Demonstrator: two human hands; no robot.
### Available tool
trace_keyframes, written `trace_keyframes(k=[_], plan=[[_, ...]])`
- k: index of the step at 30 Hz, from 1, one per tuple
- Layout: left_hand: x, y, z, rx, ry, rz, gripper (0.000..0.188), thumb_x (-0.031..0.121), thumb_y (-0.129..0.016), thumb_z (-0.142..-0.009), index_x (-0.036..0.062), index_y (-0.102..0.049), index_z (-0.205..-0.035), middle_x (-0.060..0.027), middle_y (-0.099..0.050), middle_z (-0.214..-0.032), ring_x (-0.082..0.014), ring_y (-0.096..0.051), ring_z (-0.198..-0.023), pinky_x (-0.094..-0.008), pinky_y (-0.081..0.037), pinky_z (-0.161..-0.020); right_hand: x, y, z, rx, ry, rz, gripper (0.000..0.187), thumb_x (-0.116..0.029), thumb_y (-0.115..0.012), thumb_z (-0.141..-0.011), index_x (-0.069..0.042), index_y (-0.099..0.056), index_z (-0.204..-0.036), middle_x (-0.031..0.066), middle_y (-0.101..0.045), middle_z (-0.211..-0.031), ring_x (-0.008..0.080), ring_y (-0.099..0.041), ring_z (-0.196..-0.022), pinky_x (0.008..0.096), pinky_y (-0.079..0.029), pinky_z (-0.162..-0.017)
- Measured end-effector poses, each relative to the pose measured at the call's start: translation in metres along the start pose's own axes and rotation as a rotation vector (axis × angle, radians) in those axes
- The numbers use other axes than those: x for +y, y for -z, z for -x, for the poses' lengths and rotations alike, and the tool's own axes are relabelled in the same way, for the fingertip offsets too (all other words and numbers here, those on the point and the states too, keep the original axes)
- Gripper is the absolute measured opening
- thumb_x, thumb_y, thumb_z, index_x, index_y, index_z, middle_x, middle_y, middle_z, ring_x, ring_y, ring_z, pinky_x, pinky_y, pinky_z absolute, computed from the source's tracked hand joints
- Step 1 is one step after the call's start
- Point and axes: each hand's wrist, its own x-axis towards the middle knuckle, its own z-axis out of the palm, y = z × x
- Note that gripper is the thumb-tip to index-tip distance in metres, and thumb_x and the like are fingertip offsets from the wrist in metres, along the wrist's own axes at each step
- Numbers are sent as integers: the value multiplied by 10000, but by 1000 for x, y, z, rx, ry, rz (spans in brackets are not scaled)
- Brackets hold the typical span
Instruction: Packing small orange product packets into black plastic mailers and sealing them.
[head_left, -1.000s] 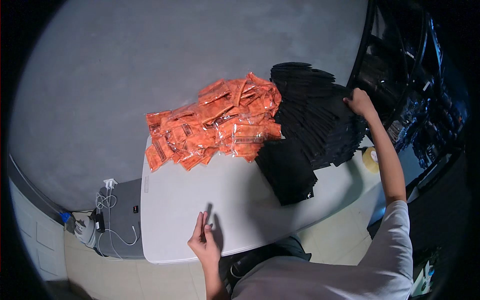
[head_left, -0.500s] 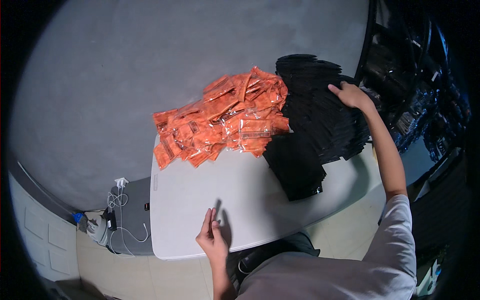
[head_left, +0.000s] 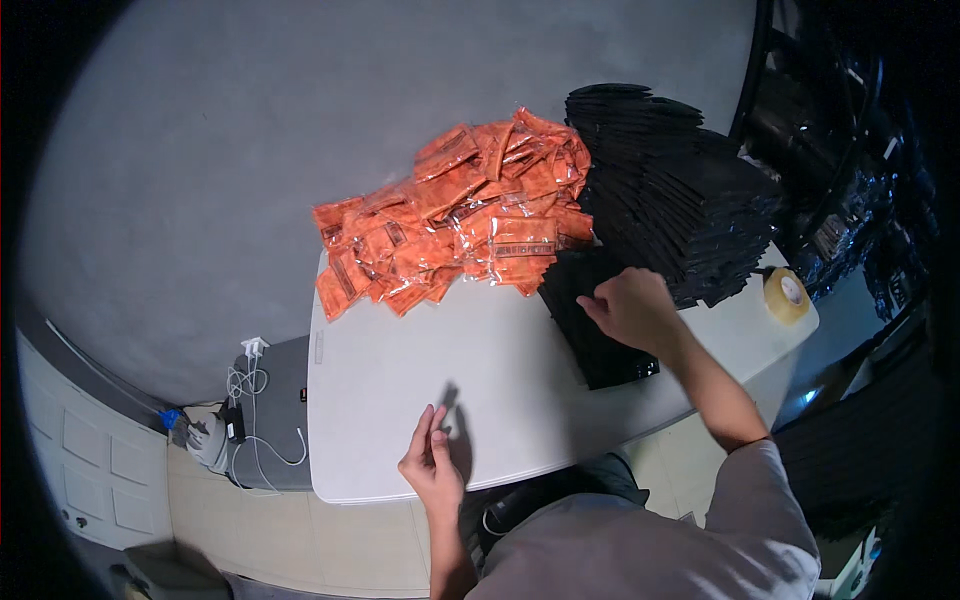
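Note:
My left hand hovers over the near edge of the white table, fingers stretched out and thumb a little apart, holding nothing. My right hand is over a flat stack of black plastic packets. Its fingers curl under and its thumb points left; what they hold, if anything, is hidden. Behind that hand fans a large pile of black packets. To its left lies a heap of orange items in clear plastic sleeves.
A roll of tape stands at the table's right end. Beyond the table is a grey wall. White cables hang at the left over a grey surface, with a white door farther left. Dark shiny bags hang at the right.
My right hand has moved left and nearer, from the big black pile to over the flat black stack, and its fingers have curled. The tape roll is now uncovered. My left hand stays nearly still.

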Motion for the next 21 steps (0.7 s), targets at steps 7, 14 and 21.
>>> trace_keyframes(k=[7, 14, 21], plan=[[-4, -1, 2, -64, 5, -49, 378, 164, -603, -1077, -48, -664, -1384, -177, -794, -1169, -102, -674, -928, -249, -527, -838, 23, -73, -20, 137, -48, -98, 436, -486, -848, -822, -88, -746, -675, 112, -726, -691, 316, -740, -724, 470, -592, -707], [-1, -3, 2, -41, 21, -68, 362, 163, -601, -1080, -47, -673, -1366, -174, -799, -1139, -115, -699, -960, -250, -533, -855, 23, -94, -26, 180, -119, -119, 376, -420, -899, -765, -94, -734, -681, 105, -727, -756, 309, -728, -807, 449, -589, -737], [-1, -4, 2, -34, -1, -71, 332, 77, -562, -1077, -48, -669, -1366, -165, -796, -1107, -122, -703, -984, -255, -540, -844, 21, -92, -26, 250, -84, -143, 249, -314, -861, -800, -101, -740, -755, 118, -729, -842, 319, -734, -816, 458, -599, -744]])
